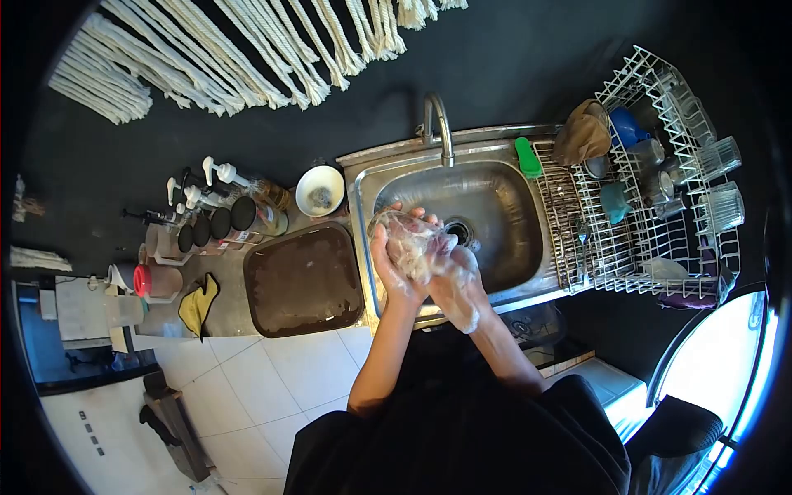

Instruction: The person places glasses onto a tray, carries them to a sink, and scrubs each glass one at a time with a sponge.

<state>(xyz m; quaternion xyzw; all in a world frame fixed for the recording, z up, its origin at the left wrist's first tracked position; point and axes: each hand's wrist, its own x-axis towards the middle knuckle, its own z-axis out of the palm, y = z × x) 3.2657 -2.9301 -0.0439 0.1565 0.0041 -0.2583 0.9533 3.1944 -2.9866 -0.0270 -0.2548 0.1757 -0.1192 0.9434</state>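
Over the left part of the steel sink point(528, 272), both hands close around a foam-covered, pinkish-white bundle point(417, 243); it may be a cloth, but the suds hide its kind. My left hand point(394, 268) cups it from the left, fingers curled over the far side. My right hand point(458, 289) presses against it from the right, with lather on the back of the hand and wrist. The curved faucet point(441, 128) stands behind the basin, and no water is seen running from it. The drain point(458, 233) shows just right of the bundle.
Left of the sink lie a brown tray point(304, 280), a white bowl point(320, 191), pump bottles point(227, 173) and a yellow cloth point(198, 305). On the right are a green sponge point(528, 158) and a white wire dish rack point(652, 247) holding glasses. Rope fringe point(272, 58) hangs above.
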